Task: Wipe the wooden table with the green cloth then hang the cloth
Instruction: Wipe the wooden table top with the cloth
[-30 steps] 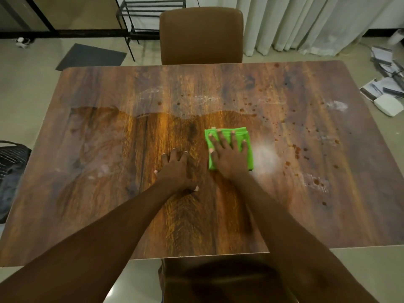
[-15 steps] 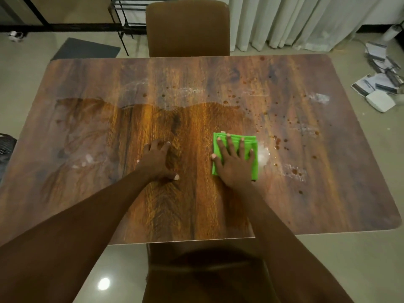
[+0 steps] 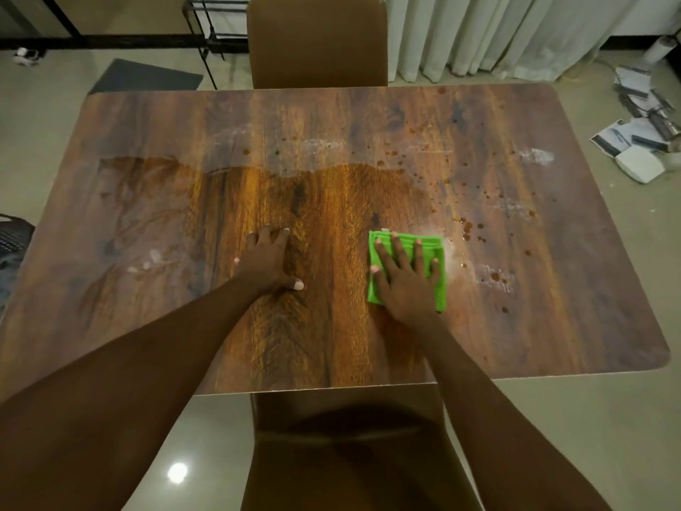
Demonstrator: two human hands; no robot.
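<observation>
A folded green cloth (image 3: 438, 248) lies flat on the wooden table (image 3: 534, 326), right of centre. My right hand (image 3: 405, 278) presses down on it with fingers spread, covering most of it. My left hand (image 3: 269, 261) rests flat on the bare wood to the left, holding nothing. The near middle of the table looks darker and glossy. Brown spots (image 3: 468, 226) and whitish smears (image 3: 536, 156) mark the right and far parts.
A brown chair (image 3: 317, 42) stands at the far edge, another (image 3: 350, 455) at the near edge below my arms. A black metal rack (image 3: 206, 31) and curtains (image 3: 497, 31) are behind. Papers and a white box (image 3: 639, 167) lie on the floor to the right.
My right hand has slid the green cloth toward me and a little to the right. The left hand stays flat on the table. The camera view has shifted.
</observation>
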